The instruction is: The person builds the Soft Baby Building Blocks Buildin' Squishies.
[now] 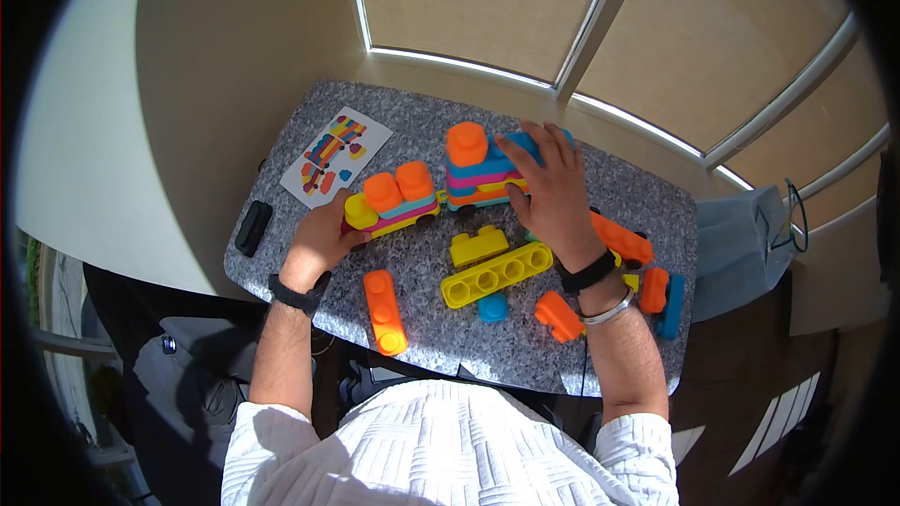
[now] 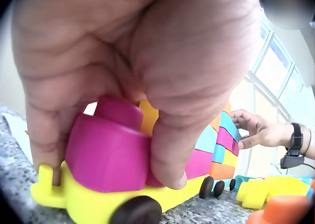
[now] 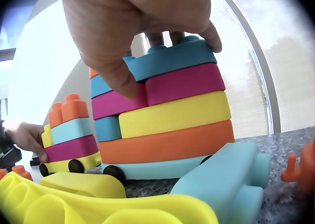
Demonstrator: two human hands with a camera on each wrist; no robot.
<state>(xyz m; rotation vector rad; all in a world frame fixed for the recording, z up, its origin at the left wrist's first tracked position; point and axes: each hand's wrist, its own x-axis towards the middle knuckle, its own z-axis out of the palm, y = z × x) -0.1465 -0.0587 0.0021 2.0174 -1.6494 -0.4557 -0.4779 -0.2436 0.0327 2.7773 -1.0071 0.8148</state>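
My left hand (image 1: 317, 239) grips the rear end of a small yellow wheeled wagon's stack, its thumb and fingers on either side of a magenta block (image 2: 108, 155). On that wagon (image 1: 403, 215) sit magenta and light-blue layers, a yellow block and two orange blocks. Hooked to its right is a taller block wagon (image 3: 167, 150) with layers of orange, yellow, magenta and blue, and an orange block (image 1: 467, 142) on top. My right hand (image 1: 553, 192) holds this taller stack from above, thumb on the magenta layer and fingers over the blue top block (image 3: 182, 56).
A picture card (image 1: 337, 157) lies at the back left beside a black case (image 1: 253, 228). In front are a long yellow block (image 1: 497, 275), a small yellow block (image 1: 478, 245), a blue block (image 1: 492, 307) and an orange-and-yellow pair (image 1: 384, 312). Several loose blocks lie by the right forearm.
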